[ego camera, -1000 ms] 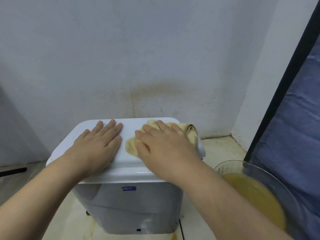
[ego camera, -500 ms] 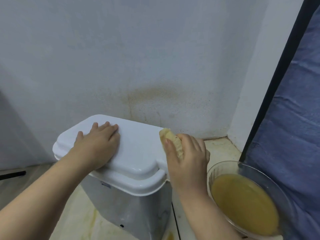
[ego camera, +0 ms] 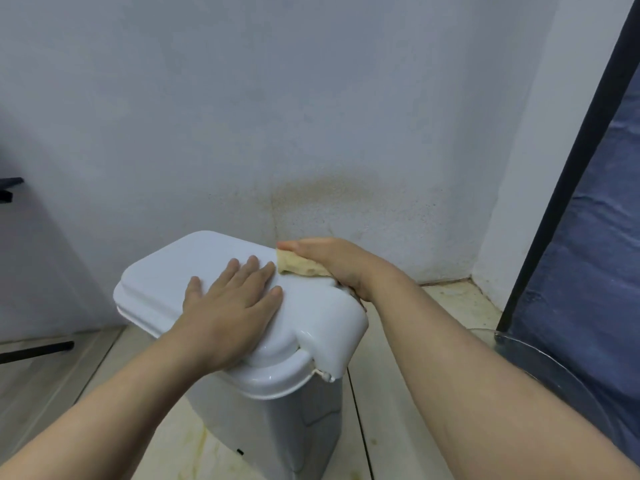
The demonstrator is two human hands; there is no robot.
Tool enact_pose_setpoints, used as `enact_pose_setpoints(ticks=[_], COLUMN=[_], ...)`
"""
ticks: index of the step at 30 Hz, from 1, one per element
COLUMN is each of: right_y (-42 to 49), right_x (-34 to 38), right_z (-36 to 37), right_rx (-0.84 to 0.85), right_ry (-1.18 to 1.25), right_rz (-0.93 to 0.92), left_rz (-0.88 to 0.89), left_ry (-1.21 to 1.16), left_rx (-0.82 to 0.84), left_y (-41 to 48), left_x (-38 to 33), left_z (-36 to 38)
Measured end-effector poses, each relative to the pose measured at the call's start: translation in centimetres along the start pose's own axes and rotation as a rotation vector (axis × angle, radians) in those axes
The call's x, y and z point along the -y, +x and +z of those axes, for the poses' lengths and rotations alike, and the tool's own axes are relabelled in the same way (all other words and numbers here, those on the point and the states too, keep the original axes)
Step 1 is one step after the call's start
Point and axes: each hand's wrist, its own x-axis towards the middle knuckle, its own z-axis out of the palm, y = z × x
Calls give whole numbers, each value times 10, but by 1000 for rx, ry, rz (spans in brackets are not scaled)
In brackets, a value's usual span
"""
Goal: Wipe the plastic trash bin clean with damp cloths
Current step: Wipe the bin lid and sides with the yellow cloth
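Gripping 1 cloth (ego camera: 300,268), R hand (ego camera: 334,263); L hand (ego camera: 230,306) flat on 1 bin (ego camera: 162,275)

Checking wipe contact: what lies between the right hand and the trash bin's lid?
A folded yellow cloth, held by the right hand against the far edge of the lid; the head view shows it.

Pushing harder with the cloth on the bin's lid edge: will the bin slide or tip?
It probably skids or tips easily: the trash bin looks like light, narrow plastic standing on smooth floor tiles. The left hand pressing flat on its lid likely steadies it.
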Motion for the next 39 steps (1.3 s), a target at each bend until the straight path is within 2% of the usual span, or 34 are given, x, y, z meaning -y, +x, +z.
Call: enact_pose_setpoints(ticks=[2,4,7,9,12,14,17,20,23,26,32,35,37,39], right_y=[4,-8,-50,-80,-108,-114,-97,-41,4,16,-81,-93,-66,-22], right_x=[0,-10,-32,-41,-47,-50,-46,-38,-23,-20,-53,-54,-46,-36], right_z=[6,18,53,86,113,109,73,24,-5,-3,64,68,50,22], right_rx=[-35,-141,-414,-627,-815,-758,-448,-272,-263,-273,-403,-435,-360,-342], right_ry=[40,64,83,10,-97,12,227,65,88,147,105,-108,-139,-54], right_rz=[13,-24,-188,-309,-360,-347,-262,-204,-108,-64,-298,-387,-342,-228], left_rz=[5,-2,-6,25,81,99,126,147,145,118,57,67,85,99], left_ry=[-38,-47,-21,44,97,96,124,107,93,107,113,124,137,138], left_rx=[-16,-23,40,115,184,194,192,204,203,187,165,176,181,186], left_y=[8,15,20,20,18,15,12,9,8,9,12,12,10,7], left_x=[8,17,23,17,-2,-9,-11,-9,-10,-12,-17,-16,-16,-14], left_z=[-4,-10,-18,-20,-16,-13,-12,-15,-16,-15,-10,-11,-11,-13])
